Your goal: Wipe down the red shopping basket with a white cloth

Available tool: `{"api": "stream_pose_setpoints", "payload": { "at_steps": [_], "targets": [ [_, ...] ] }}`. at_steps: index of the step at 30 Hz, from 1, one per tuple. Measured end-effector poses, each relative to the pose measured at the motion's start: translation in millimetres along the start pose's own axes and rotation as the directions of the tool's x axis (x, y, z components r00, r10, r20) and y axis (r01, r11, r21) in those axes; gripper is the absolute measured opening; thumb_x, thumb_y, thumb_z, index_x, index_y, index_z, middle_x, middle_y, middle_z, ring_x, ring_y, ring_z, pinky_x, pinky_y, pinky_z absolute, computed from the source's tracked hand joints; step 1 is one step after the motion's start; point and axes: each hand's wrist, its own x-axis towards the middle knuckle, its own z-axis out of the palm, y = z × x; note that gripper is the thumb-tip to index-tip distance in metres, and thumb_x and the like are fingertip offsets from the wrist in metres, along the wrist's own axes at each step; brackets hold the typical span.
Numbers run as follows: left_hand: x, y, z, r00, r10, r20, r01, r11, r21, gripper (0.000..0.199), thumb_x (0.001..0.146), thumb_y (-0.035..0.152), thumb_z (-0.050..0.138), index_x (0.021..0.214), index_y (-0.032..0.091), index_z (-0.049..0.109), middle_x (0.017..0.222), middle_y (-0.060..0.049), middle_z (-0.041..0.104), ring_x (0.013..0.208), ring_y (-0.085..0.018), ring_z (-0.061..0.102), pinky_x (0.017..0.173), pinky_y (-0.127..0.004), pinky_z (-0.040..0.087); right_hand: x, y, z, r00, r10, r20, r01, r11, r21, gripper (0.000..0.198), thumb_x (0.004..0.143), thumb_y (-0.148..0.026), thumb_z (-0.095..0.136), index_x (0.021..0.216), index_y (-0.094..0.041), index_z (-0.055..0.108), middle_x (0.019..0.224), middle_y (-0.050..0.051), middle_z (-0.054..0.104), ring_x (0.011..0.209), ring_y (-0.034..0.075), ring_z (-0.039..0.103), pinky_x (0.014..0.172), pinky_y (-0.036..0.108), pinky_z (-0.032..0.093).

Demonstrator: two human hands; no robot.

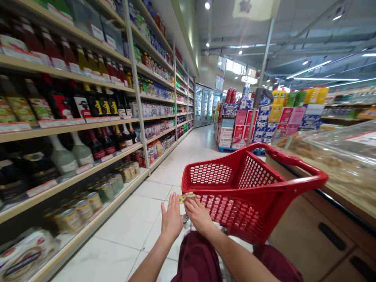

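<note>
In front of me stands a red plastic shopping cart (235, 203) with perforated sides and a thick red handle at the right. My left hand (172, 219) is beside its near left corner, fingers stretched out and held close together, with nothing in the palm that I can see. Right next to it, my right hand (198, 211) is closed by the cart's corner, its fingers bent around a small beige crumpled item (189, 195). A small yellow piece (181, 199) shows between the two hands. What the beige item is, I cannot make out.
Shelves of bottles (100, 105) and cans (88, 201) line the left side. A counter with a clear cover (340, 145) borders the cart on the right. Stacked boxes (239, 123) stand ahead on a blue pallet. White floor tiles (129, 219) run between; glass-door fridges (204, 102) are far back.
</note>
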Motion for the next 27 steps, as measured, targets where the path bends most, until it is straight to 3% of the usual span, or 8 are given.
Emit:
{"api": "stream_pose_setpoints", "payload": {
  "at_steps": [5,9,11,15,20,23,27],
  "targets": [
    [0,-7,1,0.999,-0.042,-0.018,0.042,0.999,-0.001,0.064,0.066,0.007,0.036,0.130,0.008,0.029,0.140,-0.012,0.024,0.129,-0.021,0.021,0.103,-0.051,0.015,3,-2,-6,0.998,-0.047,-0.035,0.048,0.999,0.017,0.032,0.086,-0.022,0.041,0.117,-0.017,0.050,0.121,0.006,0.051,0.119,0.020,0.037,0.100,0.038,0.031],
    [10,8,-2,0.998,-0.041,-0.038,0.041,0.999,-0.005,0.066,0.066,0.007,0.036,0.131,0.009,0.027,0.141,-0.012,0.022,0.130,-0.021,0.020,0.103,-0.051,0.016,35,17,-19,0.993,0.108,-0.037,-0.109,0.994,-0.023,0.034,0.085,-0.023,0.042,0.117,-0.017,0.050,0.120,0.009,0.051,0.118,0.024,0.036,0.099,0.044,0.026],
    [15,18,-5,0.998,-0.008,-0.062,0.008,1.000,-0.006,0.064,0.067,0.007,0.034,0.131,0.010,0.027,0.141,-0.011,0.022,0.130,-0.021,0.020,0.103,-0.051,0.016,35,29,-29,0.990,0.141,0.007,-0.141,0.989,-0.035,0.034,0.084,-0.024,0.043,0.116,-0.018,0.050,0.117,0.009,0.053,0.115,0.024,0.038,0.098,0.044,0.026],
    [22,36,-9,0.996,0.025,-0.090,-0.029,0.998,-0.047,0.063,0.068,0.008,0.032,0.131,0.008,0.026,0.141,-0.011,0.022,0.130,-0.021,0.020,0.103,-0.052,0.016,-6,64,-69,0.965,0.246,0.086,-0.241,0.968,-0.064,0.032,0.085,-0.022,0.042,0.117,-0.023,0.049,0.119,0.006,0.053,0.114,0.022,0.040,0.096,0.041,0.026],
    [25,60,-12,0.993,0.096,-0.072,-0.102,0.992,-0.080,0.065,0.068,0.011,0.035,0.132,0.009,0.025,0.141,-0.010,0.022,0.130,-0.022,0.020,0.104,-0.050,0.016,-57,110,-125,0.847,0.526,0.081,-0.511,0.847,-0.147,0.028,0.087,-0.017,0.038,0.108,-0.026,0.055,0.117,0.002,0.055,0.111,0.020,0.042,0.093,0.041,0.025],
    [27,76,-14,0.987,0.148,-0.056,-0.152,0.986,-0.073,0.064,0.068,0.015,0.037,0.132,0.010,0.027,0.140,-0.009,0.025,0.130,-0.022,0.020,0.104,-0.049,0.015,-49,104,-122,0.847,0.526,0.078,-0.511,0.846,-0.153,0.025,0.086,-0.018,0.041,0.104,-0.025,0.057,0.112,0.004,0.057,0.108,0.019,0.044,0.092,0.039,0.025],
    [30,89,-13,0.980,0.195,-0.043,-0.197,0.979,-0.056,0.061,0.070,0.016,0.036,0.131,0.012,0.030,0.140,-0.009,0.026,0.129,-0.024,0.022,0.104,-0.051,0.015,-16,74,-90,0.891,0.447,0.081,-0.435,0.891,-0.131,0.024,0.085,-0.022,0.045,0.106,-0.023,0.055,0.112,0.004,0.057,0.106,0.018,0.044,0.093,0.037,0.025]
  ]
}}
